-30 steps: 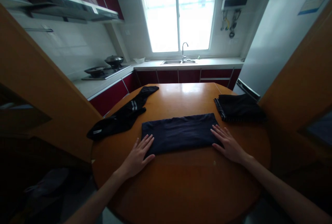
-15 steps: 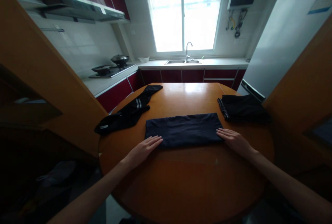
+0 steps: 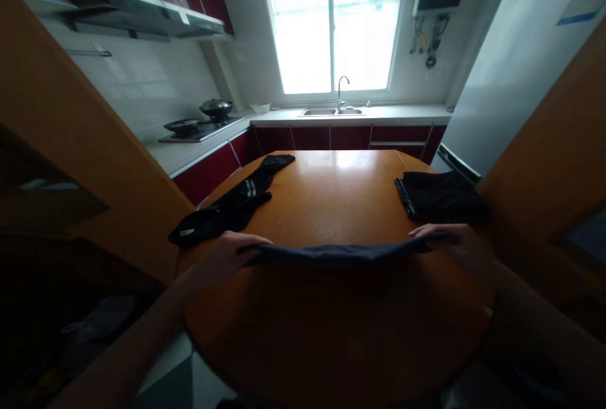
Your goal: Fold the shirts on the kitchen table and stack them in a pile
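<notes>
A folded dark navy garment is held up above the round wooden table, seen nearly edge-on and sagging slightly in the middle. My left hand is closed on its left end. At the right end, my right hand grips it with the thumb on one side and the fingers on the other. To the left on the table lies a crumpled black garment with two light stripes. Folded black clothes rest at the table's right side, just beyond my right hand.
Past the table runs a white counter with a sink under the window. Pans stand on the stove at the left. A fridge and a wooden frame flank the right; another wooden panel borders the left.
The navy garment lay flat on the table under both hands. Now my hands have taken its two ends and lifted it off the surface, tilting it edge-on.
</notes>
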{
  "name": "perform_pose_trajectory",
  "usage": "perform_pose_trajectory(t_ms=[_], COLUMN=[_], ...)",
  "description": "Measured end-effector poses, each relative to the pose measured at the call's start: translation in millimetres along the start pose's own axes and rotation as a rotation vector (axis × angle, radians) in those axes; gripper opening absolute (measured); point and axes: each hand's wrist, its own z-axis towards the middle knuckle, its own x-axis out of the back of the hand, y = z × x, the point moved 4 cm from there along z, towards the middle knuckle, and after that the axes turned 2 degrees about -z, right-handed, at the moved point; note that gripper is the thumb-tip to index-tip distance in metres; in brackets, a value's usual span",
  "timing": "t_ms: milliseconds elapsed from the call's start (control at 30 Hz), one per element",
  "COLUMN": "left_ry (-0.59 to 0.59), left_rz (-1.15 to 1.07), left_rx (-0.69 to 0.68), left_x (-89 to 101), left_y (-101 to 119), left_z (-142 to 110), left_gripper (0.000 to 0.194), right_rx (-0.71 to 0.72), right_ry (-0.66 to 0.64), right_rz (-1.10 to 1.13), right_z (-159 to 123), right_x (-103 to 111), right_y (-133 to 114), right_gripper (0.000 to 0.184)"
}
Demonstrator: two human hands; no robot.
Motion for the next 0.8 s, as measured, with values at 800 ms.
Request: perform_pose_trajectory(t_ms=[800], left_ry=[-0.034], left_rz=[0.386], left_rx=[-0.215], left_x=[-200.8], left_y=[27], left_z=[135], left_gripper=[0.055], right_rx=[0.095], right_ry=[-0.103], right_rz=[-0.789], right_z=[100], right_x=[-194], right_y=[23], right_gripper=[0.060])
